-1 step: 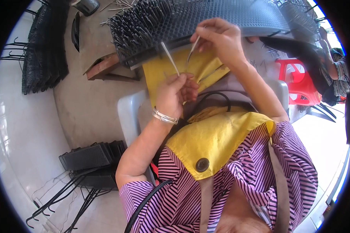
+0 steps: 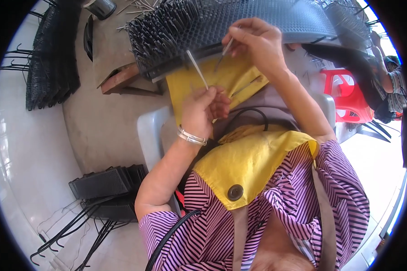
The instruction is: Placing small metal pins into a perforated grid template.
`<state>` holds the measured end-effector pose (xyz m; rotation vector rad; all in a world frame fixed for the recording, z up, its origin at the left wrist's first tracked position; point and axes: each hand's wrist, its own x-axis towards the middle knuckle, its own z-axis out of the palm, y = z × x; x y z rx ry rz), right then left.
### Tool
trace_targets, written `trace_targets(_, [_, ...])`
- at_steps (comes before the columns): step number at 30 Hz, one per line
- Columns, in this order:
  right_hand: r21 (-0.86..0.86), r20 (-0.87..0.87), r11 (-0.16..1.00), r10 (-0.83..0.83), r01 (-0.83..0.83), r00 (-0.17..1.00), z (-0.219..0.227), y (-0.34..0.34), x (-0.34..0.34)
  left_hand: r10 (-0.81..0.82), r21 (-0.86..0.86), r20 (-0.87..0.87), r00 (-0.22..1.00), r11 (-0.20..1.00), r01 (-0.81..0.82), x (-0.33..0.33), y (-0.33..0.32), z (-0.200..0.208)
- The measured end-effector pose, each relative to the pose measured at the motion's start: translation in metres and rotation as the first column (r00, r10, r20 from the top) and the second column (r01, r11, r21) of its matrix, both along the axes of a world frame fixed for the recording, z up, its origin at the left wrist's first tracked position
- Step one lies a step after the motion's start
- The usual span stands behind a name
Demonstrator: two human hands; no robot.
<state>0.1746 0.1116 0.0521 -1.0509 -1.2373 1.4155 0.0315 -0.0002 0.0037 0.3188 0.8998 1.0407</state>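
Observation:
My left hand (image 2: 200, 107), with a light bracelet at the wrist, pinches the lower end of a thin silvery rod (image 2: 195, 65) between thumb and fingers. The rod leans up and to the left over my yellow apron (image 2: 178, 88). Higher and to the right, my right hand (image 2: 260, 44) is closed on a slim metal piece (image 2: 223, 55) whose dark tip points down. Its exact kind is too blurred to make out. The two pieces are apart. Another thin rod-like piece (image 2: 248, 85) lies on the apron between the hands.
A black honeycomb tray (image 2: 267, 22) stands ahead, its left part filled with upright dark rods (image 2: 156, 40). A metal can (image 2: 100, 8) and loose rods sit at the far left. Black racks (image 2: 99, 183) stand at lower left. A red stool (image 2: 348, 97) and another person's arm (image 2: 383, 72) are at right.
My right hand has risen slightly with its metal piece, drawing it a little away from my left hand. The left hand keeps its place, its rod tipped slightly further left.

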Motion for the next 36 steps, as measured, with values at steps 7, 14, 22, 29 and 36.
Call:
trace_targets(7, [0.255, -0.040, 0.967, -0.013, 0.023, 0.999, 0.006, 0.027, -0.020, -0.013, 0.018, -0.007, 1.000, 1.000, 0.014, 0.000, -0.006, -0.005])
trace_targets(14, [0.501, 0.114, 0.863, -0.132, 0.058, 0.985, -0.002, 0.049, -0.043, 0.015, -0.003, 0.045, 0.999, 1.000, -0.015, -0.001, -0.005, -0.005])
trace_targets(22, [0.865, 0.402, 0.451, -0.356, -0.221, 0.844, -0.012, 0.063, -0.054, 0.020, -0.015, -0.004, 1.000, 1.000, -0.020, 0.003, -0.001, -0.001])
trace_targets(29, [0.693, 0.696, 0.445, -0.209, -0.567, 0.687, -0.036, 0.063, -0.066, 0.009, -0.037, 0.045, 0.999, 0.999, -0.007, 0.000, -0.009, -0.019])
trace_targets(36, [0.621, 0.672, 0.662, -0.174, -0.420, 0.720, -0.024, 0.024, -0.059, 0.029, 0.012, 0.036, 0.999, 1.000, -0.029, -0.003, -0.004, -0.017])
